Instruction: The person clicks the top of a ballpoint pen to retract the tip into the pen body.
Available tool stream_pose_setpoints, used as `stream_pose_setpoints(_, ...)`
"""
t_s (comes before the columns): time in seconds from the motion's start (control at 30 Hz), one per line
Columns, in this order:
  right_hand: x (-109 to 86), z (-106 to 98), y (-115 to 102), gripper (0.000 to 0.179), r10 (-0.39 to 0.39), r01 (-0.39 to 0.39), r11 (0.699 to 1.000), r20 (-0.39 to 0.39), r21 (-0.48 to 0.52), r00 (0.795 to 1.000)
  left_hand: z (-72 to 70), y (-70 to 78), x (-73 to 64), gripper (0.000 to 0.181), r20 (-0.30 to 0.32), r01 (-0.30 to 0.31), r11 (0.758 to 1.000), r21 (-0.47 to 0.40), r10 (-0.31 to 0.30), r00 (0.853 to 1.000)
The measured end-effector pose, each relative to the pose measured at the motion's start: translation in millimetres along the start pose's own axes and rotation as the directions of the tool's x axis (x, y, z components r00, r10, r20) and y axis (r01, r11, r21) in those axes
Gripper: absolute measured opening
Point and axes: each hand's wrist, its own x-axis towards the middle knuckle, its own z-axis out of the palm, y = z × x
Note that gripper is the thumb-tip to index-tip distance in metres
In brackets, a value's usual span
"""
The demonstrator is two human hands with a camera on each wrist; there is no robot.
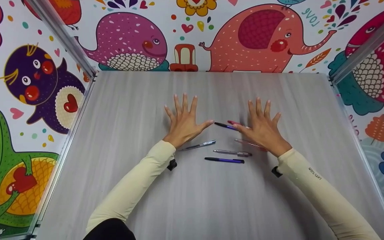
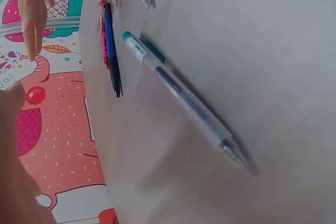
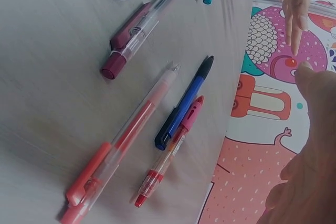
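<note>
My left hand (image 1: pixel 183 126) and right hand (image 1: pixel 262 128) are held over the table with fingers spread and nothing in them. A clear pen with a teal end (image 2: pixel 184 95) lies by the left wrist. Near the right thumb are a blue pen with a black grip (image 3: pixel 186 100) and a pink-and-red pen (image 3: pixel 163 158), side by side. A clear pen with an orange-red clip (image 3: pixel 121 140) lies partly beneath the right hand in the head view. Between the forearms rest a clear pen with a maroon end (image 1: pixel 232 153) and another blue-and-black pen (image 1: pixel 224 160).
The grey wood-grain table (image 1: pixel 185 200) has metal rails (image 1: pixel 67 143) along its sides. Panels printed with cartoon animals stand behind and beside it, including an elephant (image 1: pixel 258 40). A small black device (image 1: pixel 172 164) sits under the left wrist, another (image 1: pixel 276 171) under the right.
</note>
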Motion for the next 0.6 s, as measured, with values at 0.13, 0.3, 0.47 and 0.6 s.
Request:
stream_pose_setpoints(0.13,-6.2,-1.1,0.8,0.107,0.013,-0.013,1.000,-0.006,0.006,1.000,0.9,2.4,0.3,0.112,0.012,-0.021,1.000,-0.017,0.022,1.000)
stream_pose_setpoints(0.3,-10.5,-4.3,3.0,0.106,0.008,-0.007,1.000,-0.018,0.012,1.000,2.2,4.8,4.1,0.111,0.005,-0.031,1.000,-0.002,0.031,1.000)
stream_pose_setpoints(0.47,-43.1,-5.8,4.9,0.102,0.059,-0.055,0.994,-0.040,0.092,0.997,-4.3,27.0,-8.3,0.104,0.003,-0.150,0.985,-0.084,0.150,0.989)
stream_pose_setpoints(0.6,-97.8,-10.6,-4.1,0.086,0.065,-0.013,0.958,-0.172,0.285,0.983,-64.1,78.7,-50.9,0.082,-0.163,-0.512,0.762,-0.397,0.491,0.856)
